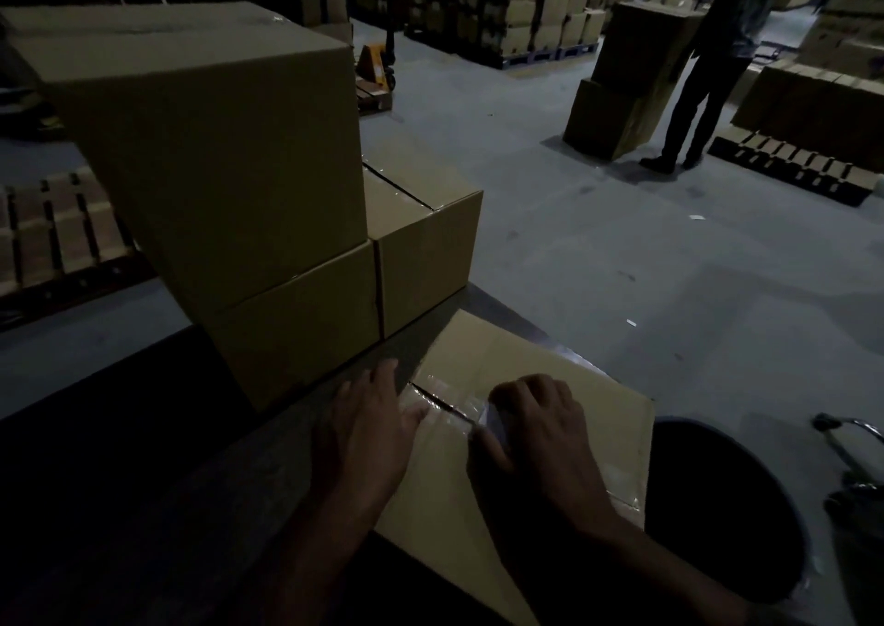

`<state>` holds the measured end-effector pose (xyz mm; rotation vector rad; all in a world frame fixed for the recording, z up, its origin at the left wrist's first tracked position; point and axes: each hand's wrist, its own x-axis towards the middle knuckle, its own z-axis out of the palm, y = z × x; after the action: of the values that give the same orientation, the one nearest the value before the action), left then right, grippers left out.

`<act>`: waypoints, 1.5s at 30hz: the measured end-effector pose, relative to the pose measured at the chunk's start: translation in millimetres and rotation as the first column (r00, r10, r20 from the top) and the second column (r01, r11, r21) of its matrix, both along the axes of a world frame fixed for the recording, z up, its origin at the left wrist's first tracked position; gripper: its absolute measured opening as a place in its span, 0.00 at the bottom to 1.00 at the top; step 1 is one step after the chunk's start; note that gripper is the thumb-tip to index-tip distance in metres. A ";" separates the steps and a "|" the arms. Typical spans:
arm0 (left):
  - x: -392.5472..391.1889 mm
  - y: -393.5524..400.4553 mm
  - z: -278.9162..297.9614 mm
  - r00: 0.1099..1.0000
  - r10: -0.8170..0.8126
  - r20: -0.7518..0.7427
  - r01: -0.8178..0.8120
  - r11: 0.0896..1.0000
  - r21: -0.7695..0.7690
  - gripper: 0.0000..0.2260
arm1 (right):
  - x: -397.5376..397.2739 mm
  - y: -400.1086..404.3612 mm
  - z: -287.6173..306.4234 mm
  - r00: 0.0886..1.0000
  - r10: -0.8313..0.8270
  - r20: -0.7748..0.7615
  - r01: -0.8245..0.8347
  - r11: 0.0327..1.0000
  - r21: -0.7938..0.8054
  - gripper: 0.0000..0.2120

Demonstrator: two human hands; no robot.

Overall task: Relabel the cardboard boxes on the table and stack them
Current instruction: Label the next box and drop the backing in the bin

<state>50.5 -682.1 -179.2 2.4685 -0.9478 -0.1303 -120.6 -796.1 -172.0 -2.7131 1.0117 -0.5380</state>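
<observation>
Dim warehouse w/ pallets; table (pixel 143 434) bearing stacked boxes (pixel 229 147). Left hand (pixel 368 429) lying flat, right hand (pixel 540 439) pinching tape (pixel 449 407) on near box (pixel 516 357).

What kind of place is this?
Most likely a warehouse: stacked cartons on pallets fill the back, a yellow pallet jack stands on the concrete floor, and taped cardboard boxes crowd the table.

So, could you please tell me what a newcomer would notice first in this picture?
Probably the two hands, left hand flat and right hand curled, working at the taped seam of the near box. Next, the box stack looming behind on the left, then a person standing far right.
</observation>
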 end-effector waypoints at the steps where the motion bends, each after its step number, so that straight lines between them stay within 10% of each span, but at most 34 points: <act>1: -1.6 3.7 1.1 1.000 0.002 -0.029 -0.002 1.000 -0.010 0.29 | -5.4 4.9 -1.1 0.999 -0.040 -0.005 0.040 0.999 -0.002 0.15; 17: 18.8 20.8 3.2 0.980 0.197 -0.040 -0.200 0.977 -0.075 0.20 | 56.9 -19.6 1.6 0.983 0.182 -0.023 -0.179 0.980 0.087 0.24; 29: 29.6 -29.6 -4.0 0.979 0.184 0.092 -0.167 0.972 -0.166 0.18 | 82.9 -16.6 -11.3 0.995 -0.032 -0.091 0.018 0.988 -0.150 0.21; 45: 33.5 -30.6 -14.2 0.981 0.166 0.101 -0.141 0.965 -0.222 0.17 | 85.9 -29.1 -11.1 0.993 0.086 -0.082 -0.091 0.994 -0.067 0.20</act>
<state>83.9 -712.6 -193.4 2.3578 -0.7696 0.1651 -34.7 -825.2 -183.1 -2.8468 0.9015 -0.4623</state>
